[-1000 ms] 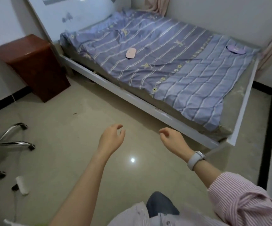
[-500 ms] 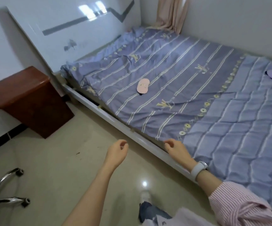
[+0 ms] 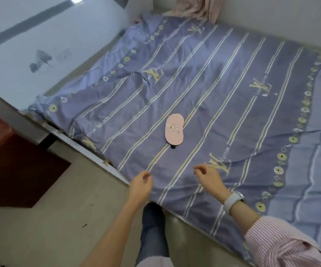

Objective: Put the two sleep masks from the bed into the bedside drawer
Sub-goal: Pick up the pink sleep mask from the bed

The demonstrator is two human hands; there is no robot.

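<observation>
One pink, bean-shaped fabric sleep mask (image 3: 174, 129) is all that shows right now, lying flat and untouched on the purple striped bedsheet (image 3: 233, 89), roughly mid-bed, with a bit of dark strap peeking out at its near end. The second mask is out of frame, so where it sits cannot be told from here.

Both hands are low at the near edge of the bed and both are empty. The left hand (image 3: 141, 185) hangs over the edge of the white bed frame (image 3: 90, 151), fingers loosely curled, gripping nothing. The right hand (image 3: 208, 176), with a white smartwatch (image 3: 233, 200) on the wrist and a pink striped sleeve (image 3: 283, 241) behind it, hovers over the sheet, fingers half curled with thumb and forefinger close together, pinching nothing. The pink mask lies beyond both hands, near but clearly apart from them.

Off to the left stands the reddish-brown wooden bedside cabinet (image 3: 11, 164); its drawer front is not readable from this angle, so open or closed is anyone's guess.

Progress call: essentially zero. No mask picked up, none stowed. Left to do, by my reckoning: reach in for the pink one, find the other, and get both into the drawer.
</observation>
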